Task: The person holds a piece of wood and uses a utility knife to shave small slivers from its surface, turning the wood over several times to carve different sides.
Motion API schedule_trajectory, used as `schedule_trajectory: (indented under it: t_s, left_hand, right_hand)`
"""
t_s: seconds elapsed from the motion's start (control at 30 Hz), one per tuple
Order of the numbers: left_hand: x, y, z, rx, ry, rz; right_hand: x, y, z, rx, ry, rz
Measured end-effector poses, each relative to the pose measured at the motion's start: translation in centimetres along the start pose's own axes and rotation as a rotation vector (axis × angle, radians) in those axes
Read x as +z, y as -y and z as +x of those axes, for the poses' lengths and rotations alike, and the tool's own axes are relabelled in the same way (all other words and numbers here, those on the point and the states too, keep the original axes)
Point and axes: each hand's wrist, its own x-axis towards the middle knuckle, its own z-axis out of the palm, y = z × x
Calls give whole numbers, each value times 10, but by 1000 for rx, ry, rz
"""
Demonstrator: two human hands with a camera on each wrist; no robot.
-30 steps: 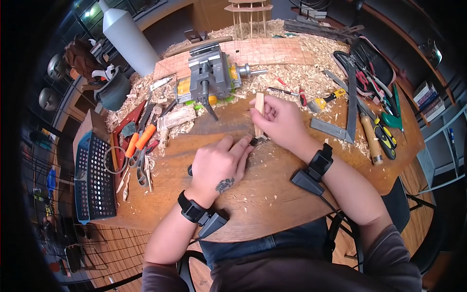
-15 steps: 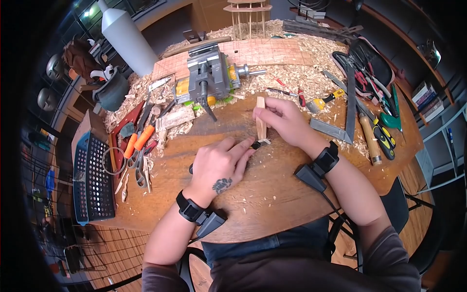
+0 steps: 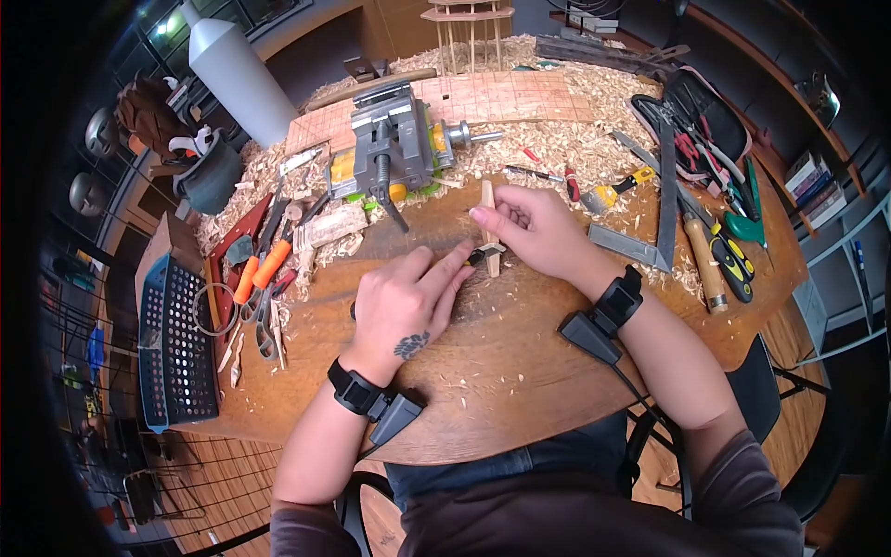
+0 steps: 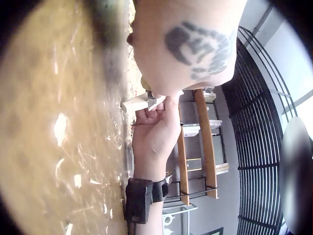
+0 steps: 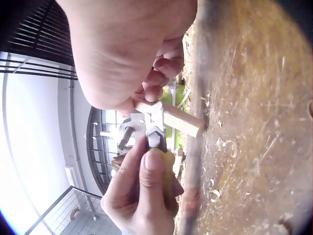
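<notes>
My left hand (image 3: pixel 399 302) grips a small knife (image 5: pixel 157 139) with a yellow-and-black handle, its thumb pressed along the handle by the blade. The short metal blade (image 5: pixel 155 117) crosses a slim, pale wooden stick (image 5: pixel 183 120). My right hand (image 3: pixel 543 227) holds that stick by its upper part between thumb and fingers, and it stands nearly upright in the head view. The stick's lower end sticks out past the blade, close over the wooden table (image 3: pixel 548 371). In the left wrist view, the left hand's back hides most of the knife.
A grey vise (image 3: pixel 394 139) stands beyond the hands amid wood shavings (image 3: pixel 543 153). To the right lie a metal square (image 3: pixel 631 246), a wooden-handled tool (image 3: pixel 707 269) and a tool pouch (image 3: pixel 710 111). Scissors (image 3: pixel 266 334) and a perforated basket (image 3: pixel 176 353) are at the left.
The knife and left hand have shifted slightly left and away from me, so the blade now crosses the stick higher up. The right hand still holds the stick, whose tilt has changed a little.
</notes>
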Motion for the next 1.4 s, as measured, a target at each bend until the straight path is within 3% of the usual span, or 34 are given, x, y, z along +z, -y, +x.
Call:
schedule_trajectory:
  t_s: [0.37,0.43,0.67,0.83,1.2,1.4]
  left_hand:
    - [-2,-4,-3,76,9,29]
    - [0,-3,-8,155,92,32]
    - [-1,-6,-7,127,95,39]
    - [-4,-5,-1,76,10,60]
    - [-2,-5,-3,125,99,64]
    - [0,-10,-8,109,125,89]
  right_hand:
    - [-1,0,0,24,27,1]
    - [0,-2,0,30,44,-12]
    - [1,-1,0,15,-3,15]
    - [1,-6,2,18,1,23]
    - [8,-25,1,-63,-48,148]
    - [6,-23,0,-8,-55,137]
